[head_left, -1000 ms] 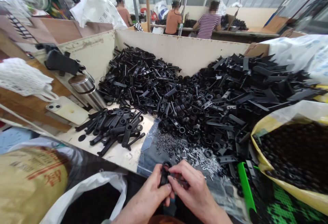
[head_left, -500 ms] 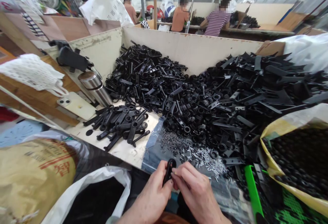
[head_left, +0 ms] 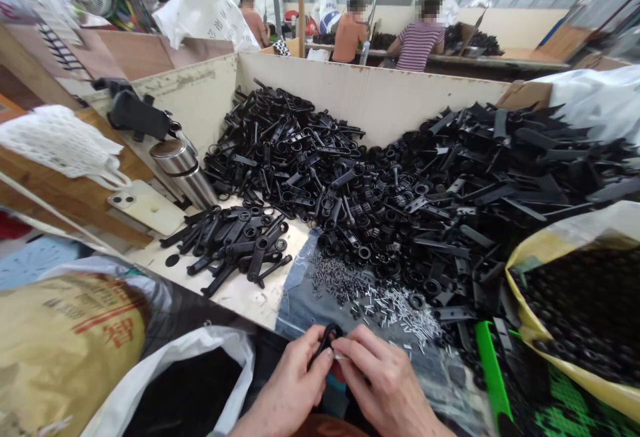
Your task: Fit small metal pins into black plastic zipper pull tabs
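My left hand (head_left: 295, 373) is closed around a black plastic part with a looped end (head_left: 330, 334), which sticks up between thumb and fingers. Against that part, my right hand (head_left: 377, 373) pinches a small pale metal pin (head_left: 341, 357); most of the pin is hidden by the fingers. Just beyond both hands lie a scatter of silvery pins (head_left: 407, 313) and a patch of tiny dark metal pieces (head_left: 335, 278) on a dark sheet. To the left is a small pile of black arm-shaped parts (head_left: 240, 240).
Heaps of black plastic parts (head_left: 280, 137) fill the walled table. A steel flask (head_left: 183, 170) and a phone (head_left: 147, 207) stand at left. Open sacks flank me: a white one (head_left: 245, 350) and a yellow one (head_left: 520, 257), beside a green basket edge (head_left: 490, 363). Several people sit behind.
The black part has tipped lower and turned in my left hand. My right fingers have shifted slightly, and the pale pin between them now shows.
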A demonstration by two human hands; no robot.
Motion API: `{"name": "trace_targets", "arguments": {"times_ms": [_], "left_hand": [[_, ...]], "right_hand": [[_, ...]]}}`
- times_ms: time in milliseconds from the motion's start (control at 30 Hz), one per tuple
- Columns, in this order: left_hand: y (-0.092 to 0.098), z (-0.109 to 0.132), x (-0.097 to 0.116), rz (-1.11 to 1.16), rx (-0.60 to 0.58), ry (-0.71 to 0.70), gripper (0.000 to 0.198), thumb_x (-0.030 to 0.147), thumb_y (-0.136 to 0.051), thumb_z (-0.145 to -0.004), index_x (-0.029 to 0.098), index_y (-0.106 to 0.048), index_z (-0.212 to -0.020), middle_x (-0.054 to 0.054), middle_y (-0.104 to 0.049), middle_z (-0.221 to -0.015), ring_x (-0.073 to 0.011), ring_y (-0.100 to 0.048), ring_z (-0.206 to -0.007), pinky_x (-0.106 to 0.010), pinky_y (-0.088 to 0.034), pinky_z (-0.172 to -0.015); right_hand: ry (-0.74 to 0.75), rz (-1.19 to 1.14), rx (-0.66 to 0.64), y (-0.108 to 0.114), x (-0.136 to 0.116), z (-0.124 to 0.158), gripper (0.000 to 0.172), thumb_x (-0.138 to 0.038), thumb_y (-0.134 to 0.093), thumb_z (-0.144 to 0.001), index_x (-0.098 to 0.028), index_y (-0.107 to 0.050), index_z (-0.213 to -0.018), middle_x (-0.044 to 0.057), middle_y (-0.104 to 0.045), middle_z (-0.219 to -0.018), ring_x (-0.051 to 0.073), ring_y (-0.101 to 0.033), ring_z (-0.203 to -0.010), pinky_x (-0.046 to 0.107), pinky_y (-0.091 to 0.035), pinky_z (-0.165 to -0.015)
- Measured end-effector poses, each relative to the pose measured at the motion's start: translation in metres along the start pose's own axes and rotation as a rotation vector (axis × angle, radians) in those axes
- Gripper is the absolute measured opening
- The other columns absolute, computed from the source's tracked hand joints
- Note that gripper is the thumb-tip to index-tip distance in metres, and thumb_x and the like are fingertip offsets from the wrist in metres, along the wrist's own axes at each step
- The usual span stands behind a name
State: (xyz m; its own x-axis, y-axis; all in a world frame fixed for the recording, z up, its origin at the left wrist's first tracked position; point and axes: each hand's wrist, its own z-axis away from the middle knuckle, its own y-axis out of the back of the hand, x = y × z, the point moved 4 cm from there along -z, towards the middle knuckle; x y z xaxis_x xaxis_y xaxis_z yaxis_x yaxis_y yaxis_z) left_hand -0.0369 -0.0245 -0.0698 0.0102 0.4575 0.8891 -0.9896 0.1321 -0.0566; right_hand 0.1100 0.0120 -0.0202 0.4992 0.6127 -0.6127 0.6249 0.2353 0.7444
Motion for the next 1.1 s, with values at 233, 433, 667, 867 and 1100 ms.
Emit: {"name": "trace_targets", "arguments": {"times_ms": [233,433,667,867,1100], "left_hand": [[0.000,-0.007,-0.001,0.018,-0.013,-0.043,0.041,0.056,-0.049,-0.096,0.017,-0.059,-0.105,0.003,-0.058,-0.069,-0.0070,-0.035,-0.047,-0.020,-0.025,-0.043],[0.000,-0.008,-0.008,0.025,0.000,-0.016,0.047,0.060,-0.048,-0.096,0.017,-0.056,-0.114,0.002,-0.061,-0.070,-0.0075,-0.035,-0.047,-0.021,-0.027,-0.045],[0.001,-0.006,-0.004,0.018,0.063,-0.018,0.048,0.063,-0.056,-0.090,0.018,-0.063,-0.105,0.001,-0.061,-0.066,-0.0100,-0.039,-0.049,-0.021,-0.029,-0.046],[0.001,-0.004,0.006,0.069,0.097,0.006,0.041,0.058,-0.063,-0.087,0.019,-0.066,-0.099,0.001,-0.061,-0.064,-0.0117,-0.043,-0.051,-0.022,-0.032,-0.049],[-0.002,-0.008,-0.004,0.119,0.153,0.031,0.035,0.054,-0.072,-0.081,0.021,-0.065,-0.089,0.003,-0.058,-0.059,-0.0138,-0.046,-0.053,-0.023,-0.034,-0.051]], "right_hand": [[-0.088,-0.037,-0.016,0.012,0.003,0.011,0.039,-0.018,-0.042,-0.102,-0.022,-0.055,-0.138,0.009,-0.068,-0.105,0.018,-0.072,-0.082,0.025,-0.060,-0.075],[-0.091,0.037,-0.123,-0.003,0.009,0.027,0.048,-0.005,-0.038,-0.093,-0.018,-0.056,-0.136,0.008,-0.072,-0.092,0.019,-0.074,-0.074,0.024,-0.058,-0.064],[-0.167,0.078,-0.242,-0.015,0.010,0.022,0.038,-0.006,-0.040,-0.092,-0.019,-0.061,-0.121,0.007,-0.075,-0.089,0.021,-0.075,-0.077,0.025,-0.055,-0.068],[-0.223,0.083,-0.304,-0.016,0.010,0.019,0.035,-0.006,-0.037,-0.094,-0.020,-0.062,-0.113,0.006,-0.074,-0.086,0.021,-0.074,-0.073,0.026,-0.050,-0.063],[-0.254,0.166,-0.363,-0.021,0.011,0.016,0.036,-0.004,-0.043,-0.090,-0.020,-0.064,-0.115,0.006,-0.076,-0.086,0.022,-0.076,-0.069,0.026,-0.046,-0.058]]}}
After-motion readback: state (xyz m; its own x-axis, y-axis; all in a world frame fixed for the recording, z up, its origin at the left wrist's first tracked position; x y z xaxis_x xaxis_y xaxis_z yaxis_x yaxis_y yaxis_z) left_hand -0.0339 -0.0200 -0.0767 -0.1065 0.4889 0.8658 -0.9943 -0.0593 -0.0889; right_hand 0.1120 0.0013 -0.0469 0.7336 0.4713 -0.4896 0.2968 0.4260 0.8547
